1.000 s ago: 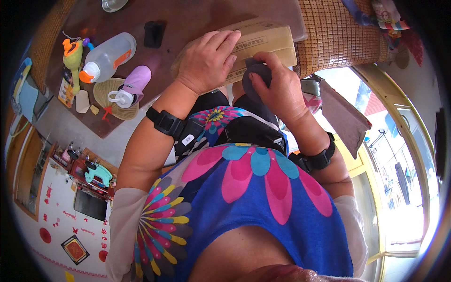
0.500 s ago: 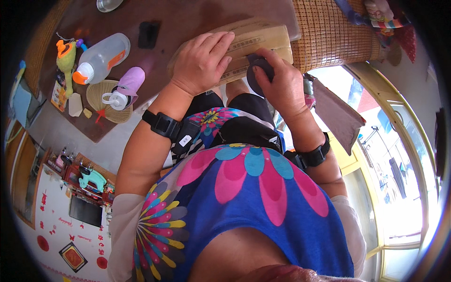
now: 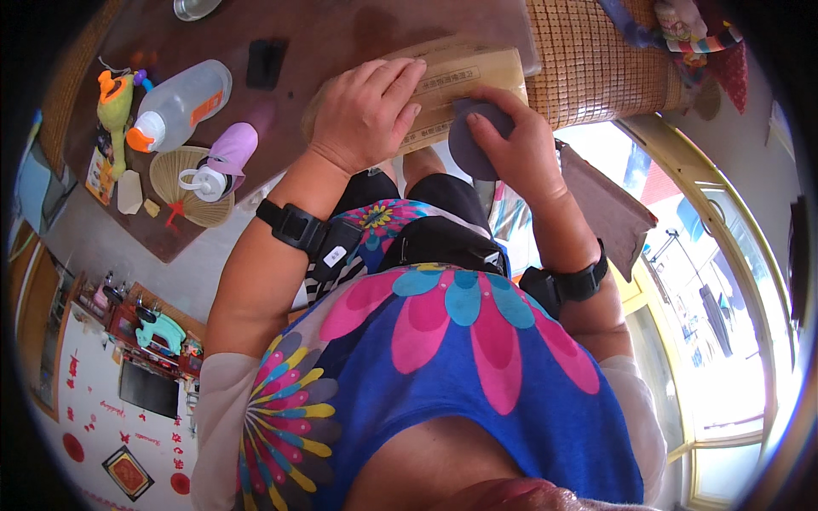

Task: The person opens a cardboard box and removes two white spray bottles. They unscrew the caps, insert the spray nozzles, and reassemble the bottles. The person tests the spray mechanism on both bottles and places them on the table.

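A brown cardboard piece (image 3: 464, 72) with printed lines, perhaps a flattened box, lies at the table's near edge. My left hand (image 3: 368, 111) rests flat on top of it, fingers stretched out and thumb apart. Beside its right end, my right hand (image 3: 521, 140) pinches a flat, dark grey disc (image 3: 471, 146) between thumb and fingers. The disc's broad face is turned up, and it overlaps the cardboard's near edge. Whether the two touch I cannot tell.
On the brown table (image 3: 341, 34) stand a clear bottle with orange cap (image 3: 183, 106), a lilac bottle (image 3: 232, 153), a woven fan (image 3: 200, 192) and a black phone-like slab (image 3: 267, 64). A beaded mat (image 3: 588, 60) lies right of the table; a bright glass door (image 3: 716, 281) is beyond.
The disc has tilted so more of its face shows, and my right hand has shifted slightly right and down with it. My left hand stays on the cardboard.
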The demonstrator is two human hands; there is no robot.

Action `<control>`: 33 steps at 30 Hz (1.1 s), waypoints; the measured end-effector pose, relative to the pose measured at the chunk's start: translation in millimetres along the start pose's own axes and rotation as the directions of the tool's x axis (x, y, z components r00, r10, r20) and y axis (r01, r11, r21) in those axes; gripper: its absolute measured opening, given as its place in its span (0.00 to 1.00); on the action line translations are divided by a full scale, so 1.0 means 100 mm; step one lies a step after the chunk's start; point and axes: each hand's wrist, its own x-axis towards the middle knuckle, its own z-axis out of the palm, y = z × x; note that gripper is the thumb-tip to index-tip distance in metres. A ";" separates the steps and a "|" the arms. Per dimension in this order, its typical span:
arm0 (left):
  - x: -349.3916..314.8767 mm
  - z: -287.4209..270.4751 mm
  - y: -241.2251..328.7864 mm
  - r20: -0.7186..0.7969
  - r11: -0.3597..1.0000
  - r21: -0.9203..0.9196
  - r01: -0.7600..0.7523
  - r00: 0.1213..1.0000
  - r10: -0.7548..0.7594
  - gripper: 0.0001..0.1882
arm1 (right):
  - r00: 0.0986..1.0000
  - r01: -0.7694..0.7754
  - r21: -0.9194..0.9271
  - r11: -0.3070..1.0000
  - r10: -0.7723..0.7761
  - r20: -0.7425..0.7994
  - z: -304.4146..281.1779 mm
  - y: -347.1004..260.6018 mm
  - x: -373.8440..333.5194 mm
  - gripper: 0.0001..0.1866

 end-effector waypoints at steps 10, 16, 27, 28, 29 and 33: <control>0.06 0.01 0.01 0.021 0.999 0.008 0.049 0.999 -0.049 0.29 | 0.998 -0.008 -0.050 0.999 0.005 -0.058 -0.10 0.05 -0.01 0.20; 0.07 0.03 0.04 -0.019 0.997 0.067 0.044 0.999 -0.043 0.32 | 0.984 -0.131 0.132 0.983 0.145 -0.107 -0.34 0.26 0.08 0.18; 0.13 0.01 0.07 0.030 0.990 0.048 0.132 0.991 -0.133 0.29 | 0.996 0.022 0.122 0.992 -0.011 -0.087 -0.48 0.58 0.18 0.18; 0.17 0.02 0.11 0.053 0.983 0.080 0.164 0.984 -0.169 0.29 | 0.994 0.094 0.094 0.991 -0.088 -0.063 -0.49 0.61 0.20 0.18; 0.21 0.02 0.15 0.101 0.971 0.119 0.207 0.970 -0.220 0.29 | 0.998 -0.060 0.299 0.952 0.059 0.014 -0.51 0.65 0.21 0.18; 0.43 -0.05 0.21 0.300 0.950 0.189 0.250 0.906 -0.298 0.27 | 0.941 -0.336 0.725 0.602 0.172 0.293 -0.52 0.74 0.23 0.17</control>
